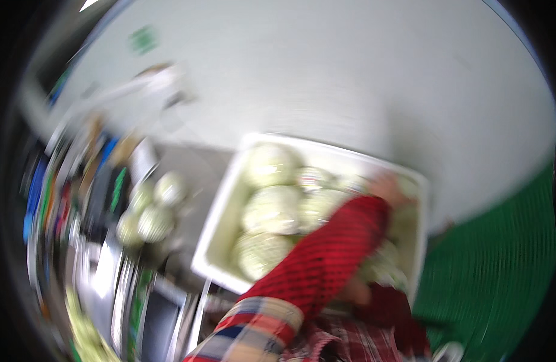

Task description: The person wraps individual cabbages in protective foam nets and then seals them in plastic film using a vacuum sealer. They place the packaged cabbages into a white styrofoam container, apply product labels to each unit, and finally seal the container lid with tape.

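A white rectangular tub [221,212] of pale green cabbages lies before me, its picture blurred. Clear film shines on several heads, such as the near-left cabbage [263,253] and the middle-left cabbage [272,209]. My left arm, in a red checked sleeve, crosses over the tub. At its far right part is my left hand [388,188], down inside near the wall; its fingers and anything in them are too blurred to make out. My right hand [357,292] is low at the near side, beside a cabbage [384,264] and partly hidden by my left sleeve.
Several more cabbages [151,215] sit together on a grey surface to the left. Beyond them runs a blurred row of stored goods [74,194]. A white wall [327,68] rises behind the tub, and a green ridged surface [495,271] lies at right.
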